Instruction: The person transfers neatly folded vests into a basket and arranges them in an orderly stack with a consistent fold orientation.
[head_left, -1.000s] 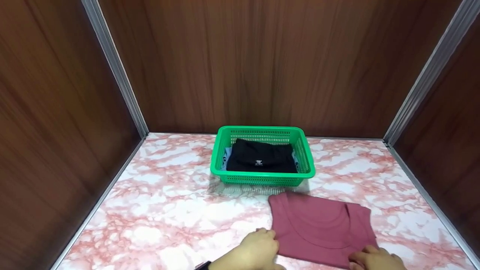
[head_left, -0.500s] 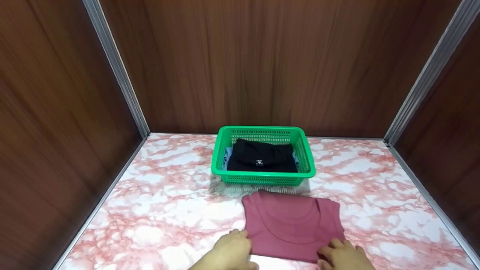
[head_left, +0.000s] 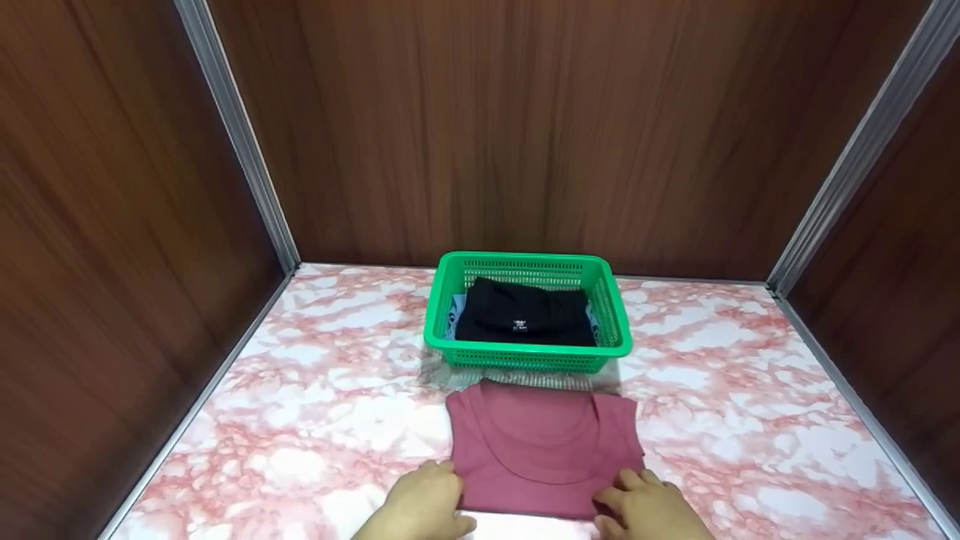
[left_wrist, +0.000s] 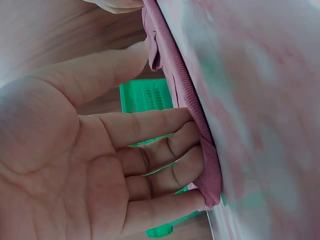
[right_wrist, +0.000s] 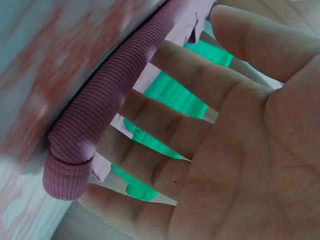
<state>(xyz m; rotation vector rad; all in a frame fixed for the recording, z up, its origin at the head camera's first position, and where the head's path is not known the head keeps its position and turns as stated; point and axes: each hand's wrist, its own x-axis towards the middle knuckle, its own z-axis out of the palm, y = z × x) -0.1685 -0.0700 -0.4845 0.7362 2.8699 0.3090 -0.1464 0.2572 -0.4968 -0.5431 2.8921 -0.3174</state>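
Note:
A folded dusty-red shirt [head_left: 540, 442] with a round neckline lies flat on the table, neckline toward the basket. At its near left corner my left hand [head_left: 422, 501] touches the edge with its fingertips. In the left wrist view, those fingers [left_wrist: 165, 152] reach over the ribbed fold, mostly straight, with the thumb apart. My right hand [head_left: 651, 507] rests its fingertips on the near right corner. Seen in the right wrist view, the right fingers [right_wrist: 165, 125] are spread and fairly straight against the shirt's ribbed edge [right_wrist: 105, 95], thumb away from the cloth.
A green plastic basket [head_left: 529, 349] stands just beyond the shirt, holding a folded black garment [head_left: 525, 311] over a light blue one [head_left: 454, 315]. Brown wood-grain panels [head_left: 495, 135] with metal corner strips enclose the marbled pink-white table [head_left: 322, 420] at the back and both sides.
Both hands and the shirt have slid left across the table, from the basket's right front to straight in front of it. The basket has stayed in place.

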